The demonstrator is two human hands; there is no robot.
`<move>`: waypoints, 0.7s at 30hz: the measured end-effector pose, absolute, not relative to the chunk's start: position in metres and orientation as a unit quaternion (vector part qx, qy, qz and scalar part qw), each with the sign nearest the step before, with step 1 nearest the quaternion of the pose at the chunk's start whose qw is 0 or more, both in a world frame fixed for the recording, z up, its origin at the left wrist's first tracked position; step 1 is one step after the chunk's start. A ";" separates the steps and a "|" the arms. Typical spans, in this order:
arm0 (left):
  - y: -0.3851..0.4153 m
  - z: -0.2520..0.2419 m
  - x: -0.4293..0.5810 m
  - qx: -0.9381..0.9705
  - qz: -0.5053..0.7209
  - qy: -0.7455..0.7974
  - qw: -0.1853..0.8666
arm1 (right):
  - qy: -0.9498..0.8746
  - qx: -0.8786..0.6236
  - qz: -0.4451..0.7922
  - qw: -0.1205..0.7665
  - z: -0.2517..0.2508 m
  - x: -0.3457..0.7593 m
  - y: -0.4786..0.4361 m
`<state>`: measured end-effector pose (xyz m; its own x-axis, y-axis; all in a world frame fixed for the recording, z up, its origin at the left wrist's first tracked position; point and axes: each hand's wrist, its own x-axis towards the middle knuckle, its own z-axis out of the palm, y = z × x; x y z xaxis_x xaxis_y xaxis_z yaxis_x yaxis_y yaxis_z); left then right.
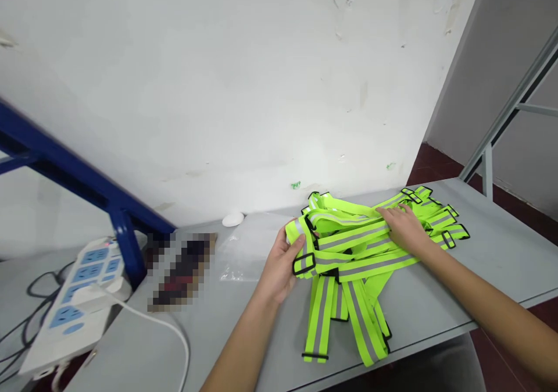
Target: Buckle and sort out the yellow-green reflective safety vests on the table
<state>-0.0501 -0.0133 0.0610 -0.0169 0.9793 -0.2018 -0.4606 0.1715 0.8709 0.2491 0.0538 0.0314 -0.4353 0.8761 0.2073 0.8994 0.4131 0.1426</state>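
A pile of neon-yellow reflective straps (357, 246) with grey stripes and black buckles lies on a grey table (492, 252). My left hand (279, 267) grips the left end of the folded straps, thumb on top beside a black buckle. My right hand (403, 226) lies flat on top of the pile, fingers stretched out and pressing down. Loose strap ends (344, 316) hang toward the table's front edge.
A clear plastic bag (248, 246) lies left of the straps, with a small white round object (233, 219) behind it at the wall. A white and blue power strip (82, 287) with cables sits far left by a blue metal frame (117, 206). A grey rack leg (488, 171) stands at right.
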 end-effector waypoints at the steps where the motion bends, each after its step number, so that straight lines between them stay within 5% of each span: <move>1: -0.013 0.060 -0.048 0.295 0.573 0.432 0.631 | -0.839 -0.525 -0.135 0.053 0.034 0.258 0.057; 9: -0.019 0.044 -0.025 0.273 0.583 0.450 0.619 | -0.802 -0.541 -0.239 0.088 0.039 0.313 0.080; 16: -0.021 0.031 -0.020 0.275 0.575 0.478 0.605 | -0.797 -0.560 -0.225 0.006 0.039 0.330 0.066; 21: -0.027 0.039 -0.015 0.277 0.568 0.483 0.606 | -0.854 -0.487 -0.144 0.110 0.067 0.260 0.010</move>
<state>-0.0148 -0.0274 0.0386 -0.1118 0.9563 -0.2703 -0.4202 0.2010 0.8849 0.2597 0.0101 0.0669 -0.5007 0.8010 0.3282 0.8644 0.4832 0.1393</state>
